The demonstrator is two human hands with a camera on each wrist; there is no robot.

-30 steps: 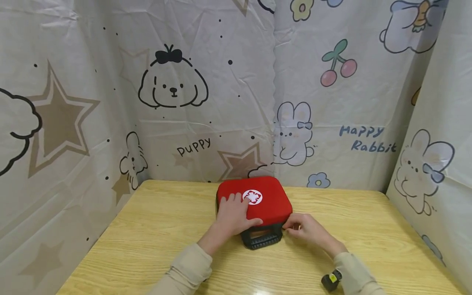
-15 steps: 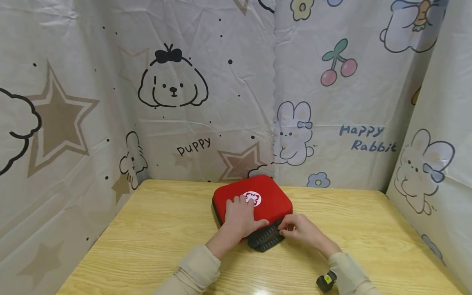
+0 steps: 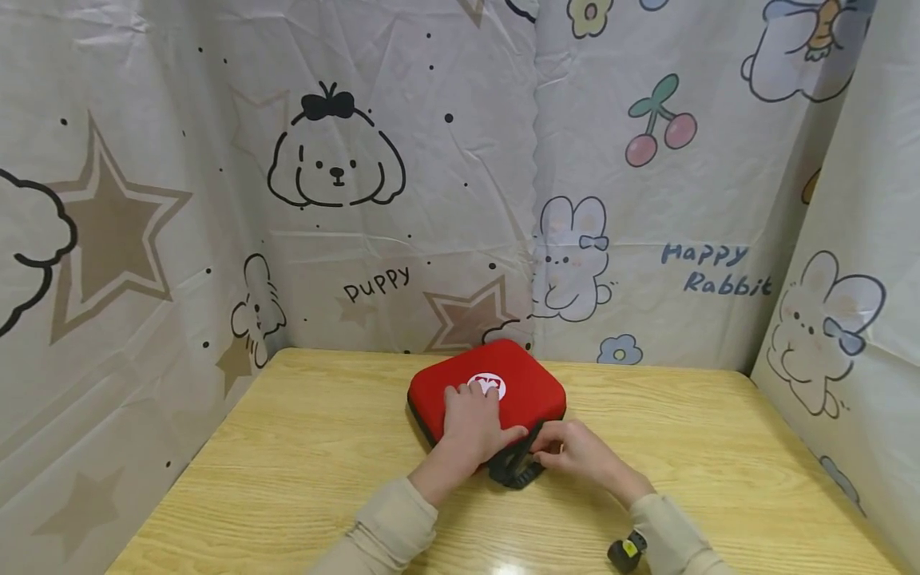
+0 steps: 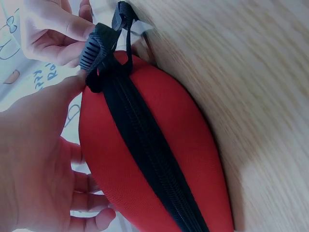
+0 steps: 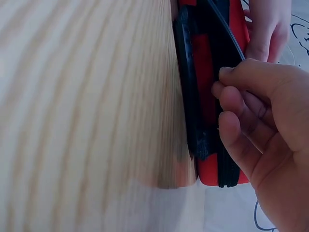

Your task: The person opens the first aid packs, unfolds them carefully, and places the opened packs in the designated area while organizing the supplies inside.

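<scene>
A red first-aid case [image 3: 535, 391] with a white round emblem lies flat on the table, its front turned toward the right. My left hand [image 3: 470, 423] rests on the lid, fingers spread and thumb along the front edge. At the front, my right hand [image 3: 585, 455] pinches what looks like the zipper pull between thumb and forefinger; the fingertips mostly hide it. Beside those fingers, the black two-part handle [image 5: 186, 72] stands partly apart. In the left wrist view, the black zipper [image 4: 154, 154] runs closed along the case's side.
The case stands on a light wood-grain table [image 3: 323, 447], near its back edge. A printed cloth [image 3: 460, 160] hangs behind the table and along both sides. A small black device [image 3: 625, 553] with a yellow mark sits at the right sleeve.
My right hand has moved left along the case's front, past the handle's right end. The case has turned, its left side coming nearer, and my left hand has shifted slightly right with it.
</scene>
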